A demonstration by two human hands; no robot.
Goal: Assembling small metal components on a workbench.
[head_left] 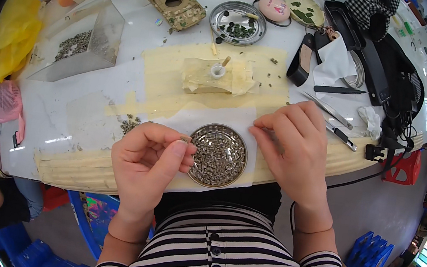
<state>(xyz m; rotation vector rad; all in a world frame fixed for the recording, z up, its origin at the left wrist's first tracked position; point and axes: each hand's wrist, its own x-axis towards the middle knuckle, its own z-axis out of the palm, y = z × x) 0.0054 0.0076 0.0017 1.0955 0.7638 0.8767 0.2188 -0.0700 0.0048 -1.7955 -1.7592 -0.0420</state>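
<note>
My left hand (148, 160) is closed in a pinch at the left rim of a round metal dish (246, 162). Between its thumb and index finger shows a small metal-coloured piece (185, 139). Many small greyish metal pieces (215, 158) fill the dish. To the right of the dish, my right hand (298, 148) hovers with thumb and index fingertips drawn together; anything between them is too small to make out. Beyond the dish stands a tape-wrapped block (194, 79) with a small white cup (218, 71) on it, a thin stick leaning in the cup.
A clear bin (104, 36) of small pieces stands at left, with loose pieces (130, 123) nearer. Farther back are a camouflage-patterned box (185, 6) and a metal plate (218, 22) of dark green bits. Tweezers (331, 112) and a cutter knife (341, 135) lie at right.
</note>
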